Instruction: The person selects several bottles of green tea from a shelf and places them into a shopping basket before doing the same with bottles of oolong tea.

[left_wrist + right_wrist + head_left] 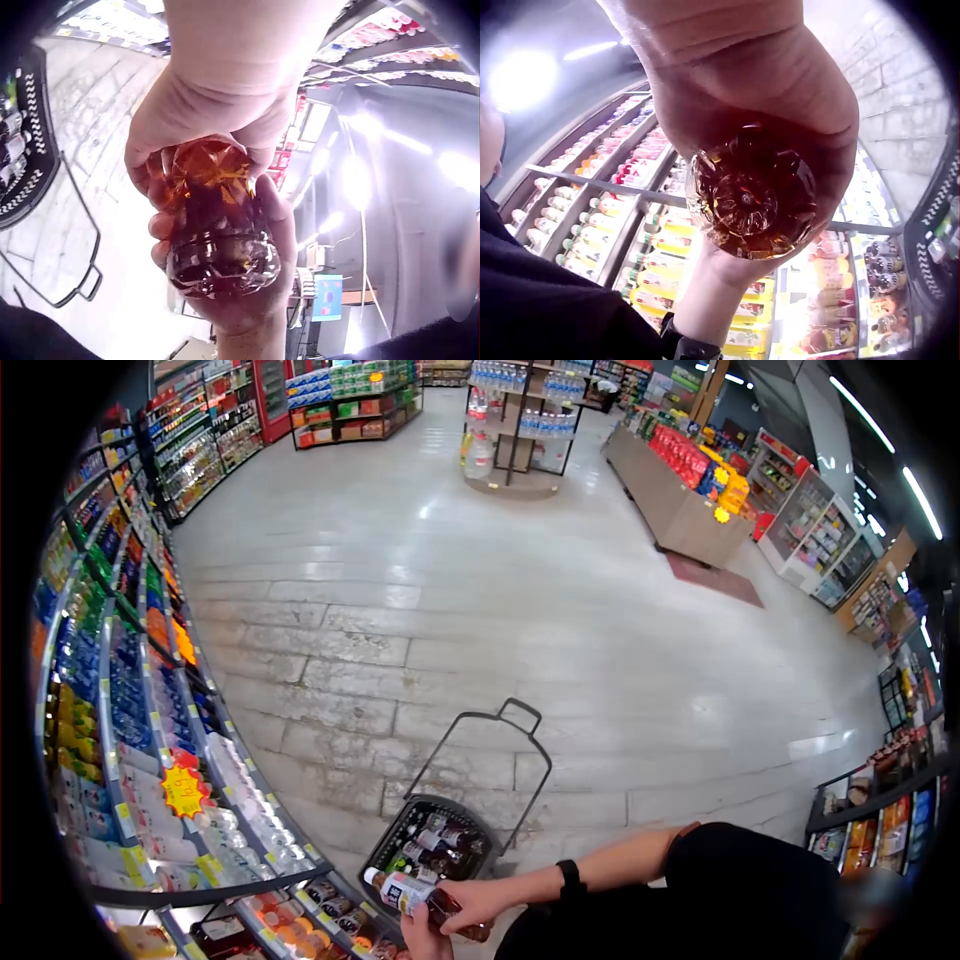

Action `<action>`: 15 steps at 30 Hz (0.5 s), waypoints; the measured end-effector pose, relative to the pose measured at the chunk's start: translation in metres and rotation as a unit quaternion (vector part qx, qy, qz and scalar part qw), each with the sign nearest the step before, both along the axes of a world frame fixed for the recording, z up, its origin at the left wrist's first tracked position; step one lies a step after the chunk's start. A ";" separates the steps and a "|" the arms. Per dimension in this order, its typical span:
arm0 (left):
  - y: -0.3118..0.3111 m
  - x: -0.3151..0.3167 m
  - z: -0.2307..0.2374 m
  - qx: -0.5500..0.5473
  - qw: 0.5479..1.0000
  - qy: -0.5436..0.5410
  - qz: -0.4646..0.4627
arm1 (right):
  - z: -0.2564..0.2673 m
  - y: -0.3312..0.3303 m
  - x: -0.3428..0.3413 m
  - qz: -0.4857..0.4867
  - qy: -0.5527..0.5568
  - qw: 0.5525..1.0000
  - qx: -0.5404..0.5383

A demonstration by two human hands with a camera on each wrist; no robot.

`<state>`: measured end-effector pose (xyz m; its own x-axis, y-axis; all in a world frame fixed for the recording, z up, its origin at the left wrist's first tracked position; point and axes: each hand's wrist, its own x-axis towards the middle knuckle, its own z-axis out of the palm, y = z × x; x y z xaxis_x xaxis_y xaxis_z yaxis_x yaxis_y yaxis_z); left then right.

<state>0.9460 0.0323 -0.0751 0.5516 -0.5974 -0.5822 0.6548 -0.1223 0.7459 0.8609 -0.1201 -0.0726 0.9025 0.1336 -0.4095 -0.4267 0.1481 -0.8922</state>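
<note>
Both hands hold one clear bottle of reddish-brown drink [400, 890], with a white cap and pale printed label. It lies tilted, its cap over the shopping basket [497, 852]. My right hand [475, 905] grips the bottle near its base, from above in the head view. From below, my left hand [425, 938] holds it by the middle. The bottle's faceted base [223, 266] faces the camera in the left wrist view, and likewise in the right wrist view. Inside the black basket lie several dark drink bottles [430, 842] with white caps.
Drink shelves [180, 760] curve along the left side, with more bottles on a low shelf [300, 920] beside the basket. The basket's long pull handle [520, 712] leans over the tiled floor [560, 610]. A round water display [510, 485] and a counter [690, 510] stand farther off.
</note>
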 end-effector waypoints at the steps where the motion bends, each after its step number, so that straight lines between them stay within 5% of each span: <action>1: -0.004 -0.003 -0.019 -0.006 0.994 0.093 0.065 | -0.006 -0.002 -0.002 0.003 0.040 0.999 -0.017; 4: -0.009 -0.004 -0.091 -0.053 0.983 0.168 0.047 | -0.065 0.005 -0.015 -0.038 0.077 0.994 -0.069; 5: -0.003 -0.010 -0.115 -0.057 0.978 0.194 0.051 | -0.106 0.012 -0.024 -0.036 0.139 0.989 0.021; 8: -0.002 -0.026 -0.202 -0.076 0.950 0.284 0.103 | -0.141 0.003 -0.030 -0.054 0.205 0.976 0.058; 10: -0.015 -0.029 -0.208 -0.019 0.947 0.297 0.124 | -0.177 0.006 -0.024 -0.047 0.270 0.961 0.049; 15: -0.011 -0.073 -0.314 0.054 0.926 0.344 0.147 | -0.259 0.010 -0.027 -0.141 0.395 0.905 0.074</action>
<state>0.8731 0.0213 -0.3895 0.1576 -0.3980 -0.9037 0.9872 0.0874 0.1337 0.8339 -0.1105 -0.3315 0.3423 0.0509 -0.9382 -0.8496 0.4433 -0.2859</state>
